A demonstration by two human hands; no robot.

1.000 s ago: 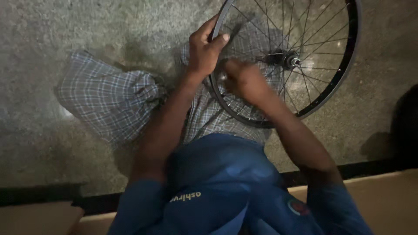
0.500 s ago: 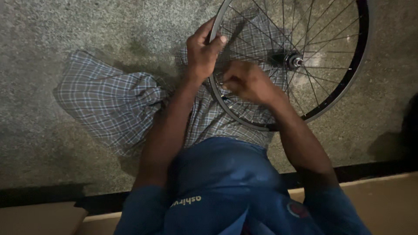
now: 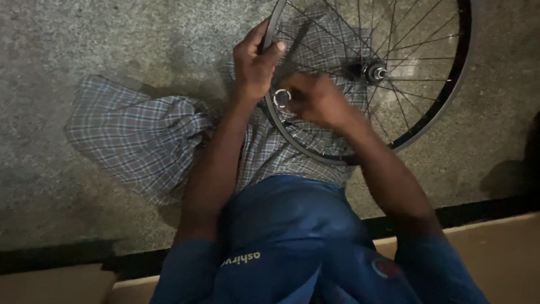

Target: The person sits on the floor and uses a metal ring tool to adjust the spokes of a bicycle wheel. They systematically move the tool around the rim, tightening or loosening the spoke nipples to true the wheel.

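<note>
Wheel (image 3: 427, 112), a black spoked bicycle rim, is lying flat on the concrete floor (image 3: 84, 45), partly over a checked cloth (image 3: 135, 135). Left hand (image 3: 254, 65) is gripping the rim's near-left edge, fingers curled around it with the thumb on top. Right hand (image 3: 318, 98) is reaching in among the spokes beside the hub (image 3: 376, 72), fingers pinching a small silver ring-shaped tool (image 3: 282, 97) just inside the rim.

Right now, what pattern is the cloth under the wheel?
Grey-blue plaid check, on the cloth beneath the wheel; head view.
</note>
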